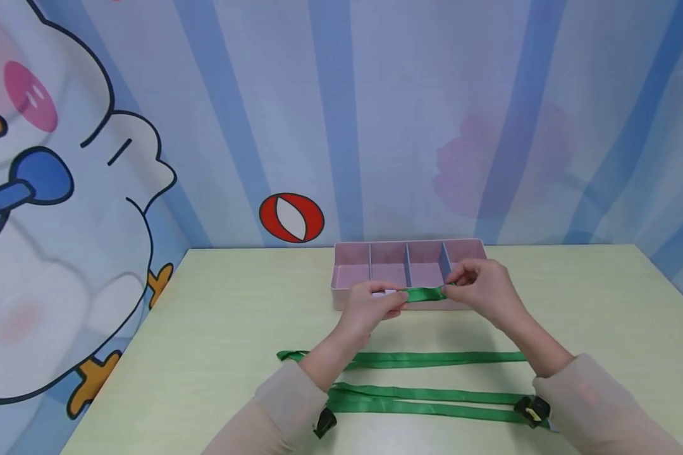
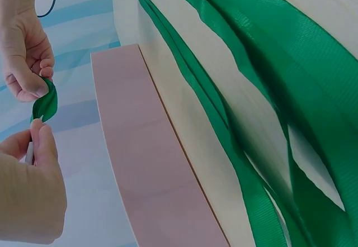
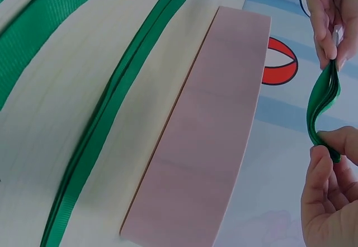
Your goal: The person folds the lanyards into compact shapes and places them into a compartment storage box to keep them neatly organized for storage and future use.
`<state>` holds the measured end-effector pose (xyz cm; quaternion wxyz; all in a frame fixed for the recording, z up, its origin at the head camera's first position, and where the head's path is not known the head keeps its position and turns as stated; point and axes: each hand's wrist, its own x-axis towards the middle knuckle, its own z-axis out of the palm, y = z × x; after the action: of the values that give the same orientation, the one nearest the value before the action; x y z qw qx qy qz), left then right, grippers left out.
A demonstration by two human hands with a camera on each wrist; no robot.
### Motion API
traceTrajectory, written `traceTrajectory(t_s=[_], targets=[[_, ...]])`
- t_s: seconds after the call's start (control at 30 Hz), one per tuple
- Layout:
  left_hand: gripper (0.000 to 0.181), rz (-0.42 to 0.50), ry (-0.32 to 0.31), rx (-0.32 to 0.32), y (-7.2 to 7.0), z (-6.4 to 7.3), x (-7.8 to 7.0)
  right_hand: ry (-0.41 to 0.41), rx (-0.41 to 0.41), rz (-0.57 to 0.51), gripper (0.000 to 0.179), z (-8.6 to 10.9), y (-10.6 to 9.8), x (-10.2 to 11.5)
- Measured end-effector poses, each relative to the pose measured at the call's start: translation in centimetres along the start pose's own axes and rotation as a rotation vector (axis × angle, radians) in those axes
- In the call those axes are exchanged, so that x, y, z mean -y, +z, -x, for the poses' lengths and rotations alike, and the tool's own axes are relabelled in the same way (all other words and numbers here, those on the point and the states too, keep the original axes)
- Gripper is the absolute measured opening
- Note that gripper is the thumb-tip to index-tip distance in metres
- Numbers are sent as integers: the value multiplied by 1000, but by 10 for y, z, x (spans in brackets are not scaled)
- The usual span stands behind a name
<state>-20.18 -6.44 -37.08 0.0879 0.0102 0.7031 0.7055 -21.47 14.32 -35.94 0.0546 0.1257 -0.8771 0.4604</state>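
A short folded green ribbon is stretched between both hands, above the front of a pink divided box. Its left end is pinched by my left hand, where a small whitish piece shows between the fingers. My right hand pinches the other end between thumb and fingers. Several layers of the ribbon bulge apart between the hands in the right wrist view. Longer green ribbons lie roughly side by side across the table, below the hands.
The pink box has upright dividers and stands at the table's back edge, near the printed backdrop. Black devices sit by the sleeves, over the nearer ribbons. A cartoon bird is printed at the left.
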Motion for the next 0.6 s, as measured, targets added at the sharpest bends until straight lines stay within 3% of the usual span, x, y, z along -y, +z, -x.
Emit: traceTrajectory(t_s=[0.27, 0.6], targets=[[21, 14, 2, -2, 4, -1, -2, -1, 4, -7, 7, 1, 1, 5], [21, 34, 2, 2, 9, 0, -3, 39, 66, -102, 12, 1, 4, 12]])
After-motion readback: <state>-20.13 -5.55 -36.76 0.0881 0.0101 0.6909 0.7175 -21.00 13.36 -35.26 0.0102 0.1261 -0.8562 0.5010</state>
